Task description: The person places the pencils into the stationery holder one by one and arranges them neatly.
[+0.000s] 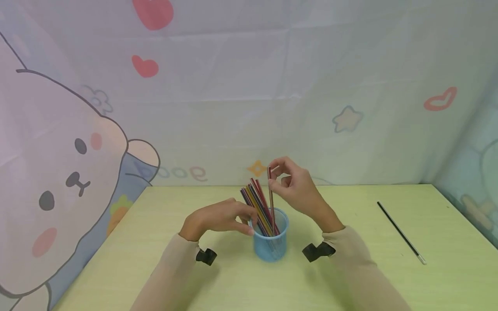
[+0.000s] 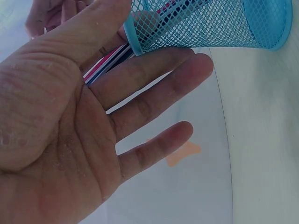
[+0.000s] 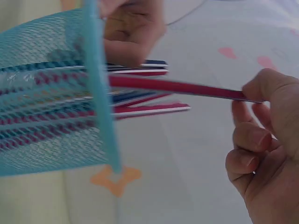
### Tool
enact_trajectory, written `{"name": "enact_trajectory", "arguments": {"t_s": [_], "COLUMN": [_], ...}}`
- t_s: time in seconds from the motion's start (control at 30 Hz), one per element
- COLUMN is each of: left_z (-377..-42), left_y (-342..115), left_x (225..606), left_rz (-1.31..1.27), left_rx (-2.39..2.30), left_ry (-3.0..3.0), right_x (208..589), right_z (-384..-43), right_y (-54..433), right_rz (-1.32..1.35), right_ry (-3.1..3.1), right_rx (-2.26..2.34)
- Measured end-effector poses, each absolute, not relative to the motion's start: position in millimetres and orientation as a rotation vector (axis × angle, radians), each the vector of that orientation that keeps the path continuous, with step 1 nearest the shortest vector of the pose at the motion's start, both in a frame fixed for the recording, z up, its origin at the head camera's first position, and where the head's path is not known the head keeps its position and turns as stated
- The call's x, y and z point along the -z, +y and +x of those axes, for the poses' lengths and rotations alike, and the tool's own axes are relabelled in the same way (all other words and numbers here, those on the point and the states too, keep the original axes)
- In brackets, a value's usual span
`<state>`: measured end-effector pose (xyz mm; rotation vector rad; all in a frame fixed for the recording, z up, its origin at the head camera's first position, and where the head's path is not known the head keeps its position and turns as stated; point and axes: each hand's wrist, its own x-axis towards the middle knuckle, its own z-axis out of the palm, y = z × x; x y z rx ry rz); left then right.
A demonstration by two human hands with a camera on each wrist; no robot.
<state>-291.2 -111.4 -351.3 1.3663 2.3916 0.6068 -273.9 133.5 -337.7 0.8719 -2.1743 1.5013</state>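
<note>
A light-blue mesh pen holder (image 1: pixel 270 248) stands upright on the table with several striped pencils (image 1: pixel 257 203) leaning to the left in it. My left hand (image 1: pixel 221 216) pinches its rim at the left side, the index finger partly inside and the other fingers extended in the left wrist view. My right hand (image 1: pixel 297 185) pinches the top end of a red pencil (image 3: pixel 177 87) between thumb and fingertips. That pencil stands nearly upright, its lower part still within the holder.
On the right of the pale yellow-green table (image 1: pixel 334 285) lies a black pencil (image 1: pixel 400 232) with a whitish end. A printed cloth backdrop (image 1: pixel 249 121) hangs close behind the table's far edge.
</note>
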Motion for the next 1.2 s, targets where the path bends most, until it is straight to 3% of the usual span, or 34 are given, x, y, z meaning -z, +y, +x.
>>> {"name": "enact_trajectory", "arguments": {"t_s": [0.37, 0.87, 1.2], "left_z": [-290, -288, -291], "left_y": [-111, -111, -112], "left_x": [351, 350, 351], "left_rz": [1.350, 1.346, 1.377], "left_rx": [-0.624, -0.598, -0.617], "left_ry": [2.393, 2.412, 2.390], "right_x": [362, 361, 348], "right_z": [-284, -282, -290], "right_y": [118, 119, 156], "right_rz": [0.974, 0.983, 0.941], "right_ry": [-2.434, -2.531, -2.538], "right_rx": [-1.227, -1.253, -1.329]}}
